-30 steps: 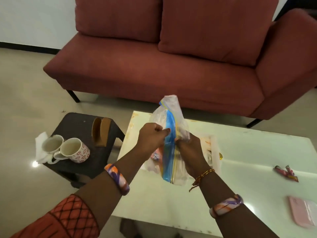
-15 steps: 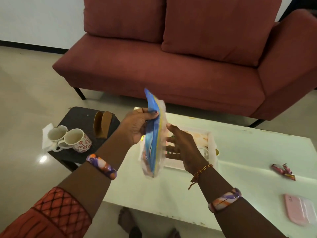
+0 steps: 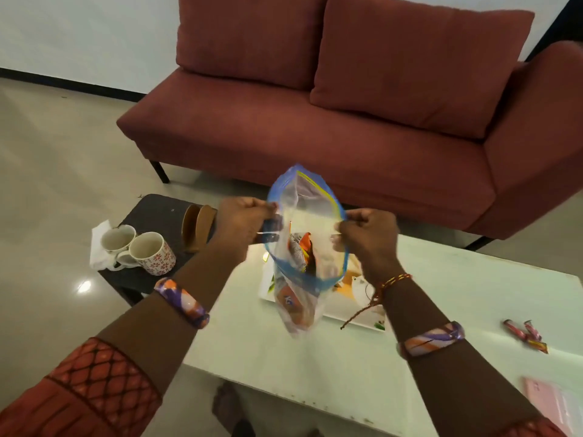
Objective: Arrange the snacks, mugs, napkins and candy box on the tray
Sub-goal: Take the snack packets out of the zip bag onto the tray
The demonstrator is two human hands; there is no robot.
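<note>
A clear zip bag (image 3: 303, 272) with a blue rim hangs above the white table, its mouth pulled wide. My left hand (image 3: 244, 223) pinches the left lip and my right hand (image 3: 367, 234) pinches the right lip. Wrapped snacks (image 3: 301, 250) show inside the bag. Under the bag lies a white patterned tray (image 3: 356, 298), partly hidden. Two floral mugs (image 3: 138, 250) stand on a white napkin (image 3: 99, 247) on the dark side stool (image 3: 157, 212). A pink box (image 3: 553, 402) lies at the table's near right corner.
A brown wooden holder (image 3: 198, 227) stands on the stool behind the mugs. Loose wrapped candies (image 3: 525, 335) lie on the white table (image 3: 315, 367) to the right. A red sofa (image 3: 315, 127) fills the space behind the table. Bare feet show below the table's front edge.
The bag hung edge-on from my left hand alone, my right hand flat beside it. Now both hands grip its lips and the mouth is pulled wide.
</note>
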